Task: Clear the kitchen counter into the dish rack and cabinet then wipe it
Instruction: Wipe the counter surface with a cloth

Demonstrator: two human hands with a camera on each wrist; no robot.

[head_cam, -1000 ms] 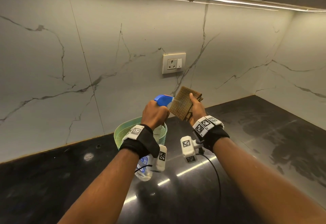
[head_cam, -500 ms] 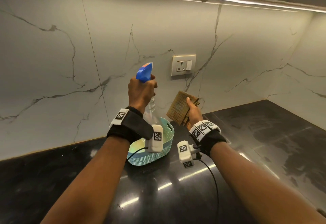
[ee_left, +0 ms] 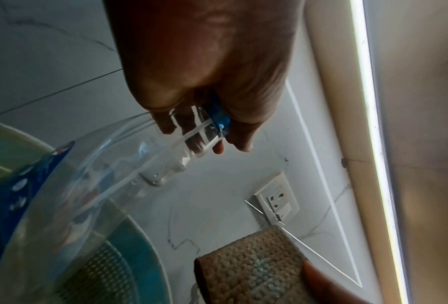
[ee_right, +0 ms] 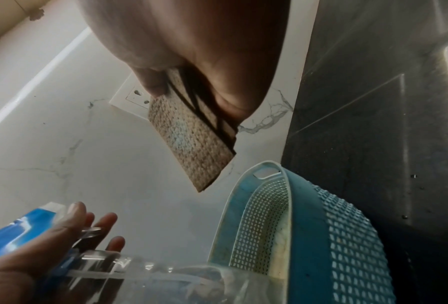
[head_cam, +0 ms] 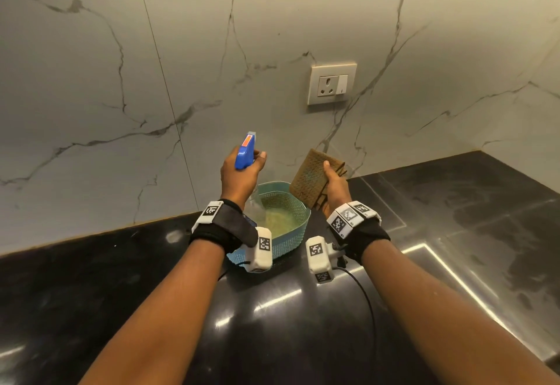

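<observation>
— What's in your left hand [head_cam: 241,176]?
— You're gripping a clear spray bottle [ee_left: 129,170] by the neck, blue trigger head up, raised above the teal basket [head_cam: 298,227] on the black counter [head_cam: 454,233].
— And the right?
— Your right hand [head_cam: 335,189] pinches a folded tan cloth [head_cam: 312,181] — waffle-textured, with a faint bluish patch — held just beside the bottle.

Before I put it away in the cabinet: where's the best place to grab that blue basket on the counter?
Probably the basket by its rim, at the slot handle cut into one end. Come from above, since it sits upright and open-topped on the counter. Both hands are occupied: the left hand holds the spray bottle, the right hand the cloth.
</observation>
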